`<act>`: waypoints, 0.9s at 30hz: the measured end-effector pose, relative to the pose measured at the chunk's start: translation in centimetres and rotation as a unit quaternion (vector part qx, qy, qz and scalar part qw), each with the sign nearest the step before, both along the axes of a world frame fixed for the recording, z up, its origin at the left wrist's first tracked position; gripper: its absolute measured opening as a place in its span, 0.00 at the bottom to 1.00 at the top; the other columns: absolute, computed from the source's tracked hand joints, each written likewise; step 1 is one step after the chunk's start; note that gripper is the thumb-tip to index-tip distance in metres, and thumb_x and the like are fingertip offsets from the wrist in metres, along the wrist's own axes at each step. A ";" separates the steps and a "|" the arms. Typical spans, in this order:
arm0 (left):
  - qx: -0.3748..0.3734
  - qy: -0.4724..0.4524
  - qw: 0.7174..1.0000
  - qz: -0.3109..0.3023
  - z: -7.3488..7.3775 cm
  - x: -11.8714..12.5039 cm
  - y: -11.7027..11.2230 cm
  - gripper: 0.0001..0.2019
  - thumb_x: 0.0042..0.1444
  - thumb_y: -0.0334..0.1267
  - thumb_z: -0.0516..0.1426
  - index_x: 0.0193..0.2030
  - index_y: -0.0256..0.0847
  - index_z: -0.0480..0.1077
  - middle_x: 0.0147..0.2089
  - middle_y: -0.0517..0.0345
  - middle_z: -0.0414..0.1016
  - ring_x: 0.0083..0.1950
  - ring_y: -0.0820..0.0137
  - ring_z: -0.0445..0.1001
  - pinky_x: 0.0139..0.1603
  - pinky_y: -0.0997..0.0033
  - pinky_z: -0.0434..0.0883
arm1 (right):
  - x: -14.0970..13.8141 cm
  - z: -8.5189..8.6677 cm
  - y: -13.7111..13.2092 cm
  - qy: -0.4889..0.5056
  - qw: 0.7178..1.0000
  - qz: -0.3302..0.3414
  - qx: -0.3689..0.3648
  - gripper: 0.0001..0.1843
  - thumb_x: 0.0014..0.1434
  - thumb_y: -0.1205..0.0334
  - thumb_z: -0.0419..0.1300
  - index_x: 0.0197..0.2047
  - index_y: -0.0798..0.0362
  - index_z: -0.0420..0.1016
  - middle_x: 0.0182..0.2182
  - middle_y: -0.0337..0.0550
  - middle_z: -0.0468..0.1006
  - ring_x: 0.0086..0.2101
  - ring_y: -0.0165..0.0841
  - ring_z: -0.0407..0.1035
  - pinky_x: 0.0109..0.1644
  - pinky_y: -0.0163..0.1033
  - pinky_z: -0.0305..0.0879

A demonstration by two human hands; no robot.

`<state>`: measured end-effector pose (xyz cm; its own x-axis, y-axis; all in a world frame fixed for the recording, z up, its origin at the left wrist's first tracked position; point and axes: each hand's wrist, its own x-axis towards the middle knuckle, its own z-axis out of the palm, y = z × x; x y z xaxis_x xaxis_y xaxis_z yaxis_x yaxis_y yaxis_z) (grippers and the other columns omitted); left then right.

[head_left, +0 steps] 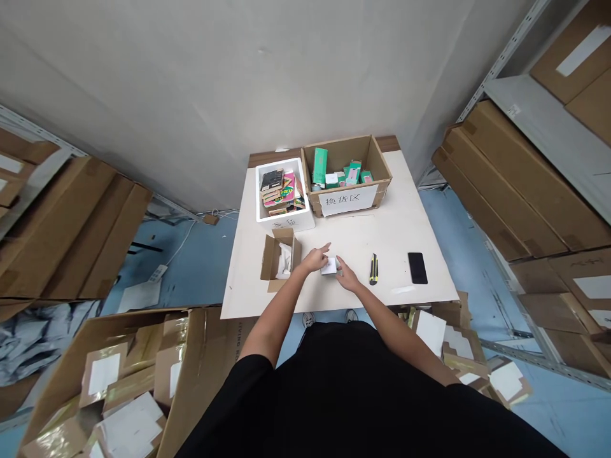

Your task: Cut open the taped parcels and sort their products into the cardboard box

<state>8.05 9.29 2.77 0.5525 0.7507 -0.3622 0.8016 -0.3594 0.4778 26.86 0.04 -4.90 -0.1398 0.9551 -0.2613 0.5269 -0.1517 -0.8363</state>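
A person in a black short-sleeved top stands at a white-topped table (386, 238), bending over it with both bare arms reaching forward. Near the table's centre lies a small white packet (329, 267), held between the left hand (315, 259) and the right hand (346, 277). The left hand's fingers stretch over the packet's far side, and the right hand presses in at its near right edge. Both hands are touching it or just beside it, but from here I cannot tell whether either one is firmly closed on it. Just left of the hands stands a small open cardboard box (279, 259), flaps up, with white packing inside. Behind it sits a white foam box (285, 219) crowded with colourful small packages. Next to that is a brown cardboard box (382, 162) holding green-and-white cartons, with a paper sign in Chinese (347, 200) taped to its front. To the right of the hands lie a yellow-and-black utility knife (373, 269) and a black smartphone (417, 268). Opened cardboard cartons (119, 381) are heaped on the blue floor (205, 248) near the table, and large flat cartons (501, 181) fill metal shelving on the right.
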 end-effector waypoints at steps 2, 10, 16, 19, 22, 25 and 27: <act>-0.001 -0.022 1.000 -0.002 -0.1 -0.7 0.1 0.40 0.59 0.31 0.58 0.79 0.41 0.60 0.68 0.47 0.78 0.64 0.60 0.80 0.64 0.67 0.73 | -0.5 -0.3 -0.4 -0.007 1.000 0.002 0.003 0.45 0.59 0.69 0.60 0.79 0.50 0.60 0.60 0.54 0.79 0.52 0.43 0.78 0.58 0.49 0.75; 0.056 -0.030 0.998 -0.025 -1.5 -2.4 -1.9 0.36 0.53 0.36 0.70 0.70 0.43 0.71 0.72 0.44 0.73 0.72 0.53 0.72 0.73 0.55 0.69 | -1.5 -1.8 -0.1 0.011 1.000 -0.004 0.019 0.44 0.59 0.64 0.67 0.77 0.50 0.63 0.63 0.55 0.75 0.55 0.45 0.77 0.58 0.50 0.75; 0.026 -0.062 0.996 -0.053 -1.6 -2.0 -1.1 0.33 0.59 0.32 0.63 0.73 0.43 0.69 0.72 0.48 0.74 0.70 0.57 0.75 0.70 0.61 0.70 | -1.1 -1.9 0.7 -0.009 0.999 -0.046 0.012 0.35 0.63 0.67 0.64 0.73 0.52 0.68 0.55 0.53 0.82 0.46 0.40 0.81 0.56 0.48 0.76; -0.005 -0.074 0.995 -0.060 -1.1 -1.8 0.1 0.29 0.61 0.33 0.61 0.70 0.43 0.73 0.70 0.51 0.76 0.67 0.58 0.78 0.67 0.65 0.72 | -1.1 -1.9 0.6 0.007 0.999 -0.054 0.003 0.33 0.64 0.68 0.60 0.72 0.53 0.68 0.54 0.53 0.83 0.45 0.39 0.82 0.55 0.48 0.77; -0.016 -0.086 0.995 -0.054 -0.6 -2.0 1.0 0.25 0.63 0.36 0.60 0.68 0.42 0.75 0.68 0.52 0.79 0.64 0.59 0.80 0.65 0.68 0.72 | -1.3 -1.8 0.6 -0.001 0.998 -0.064 -0.007 0.32 0.63 0.69 0.58 0.70 0.54 0.71 0.54 0.52 0.84 0.47 0.40 0.82 0.55 0.47 0.78; -0.031 -0.104 0.993 -0.050 -0.4 -2.1 1.4 0.21 0.69 0.41 0.56 0.65 0.44 0.77 0.63 0.54 0.82 0.60 0.61 0.81 0.63 0.68 0.73 | -1.4 -1.6 0.7 -0.007 0.998 -0.066 -0.008 0.31 0.59 0.71 0.59 0.66 0.52 0.74 0.52 0.49 0.85 0.46 0.41 0.82 0.55 0.47 0.78; -0.032 -0.127 0.991 -0.024 -0.5 -2.1 1.4 0.20 0.73 0.44 0.51 0.64 0.45 0.78 0.60 0.56 0.84 0.58 0.62 0.81 0.63 0.67 0.73 | -1.4 -1.4 0.7 0.007 0.998 -0.069 -0.008 0.31 0.57 0.71 0.59 0.65 0.51 0.75 0.51 0.47 0.85 0.45 0.40 0.82 0.54 0.47 0.78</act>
<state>5.99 10.67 2.27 0.6672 0.7010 -0.2519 0.6343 -0.3575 0.6855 25.45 0.71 -6.31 -0.0103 0.9611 -0.2760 0.4882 -0.2360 -0.8402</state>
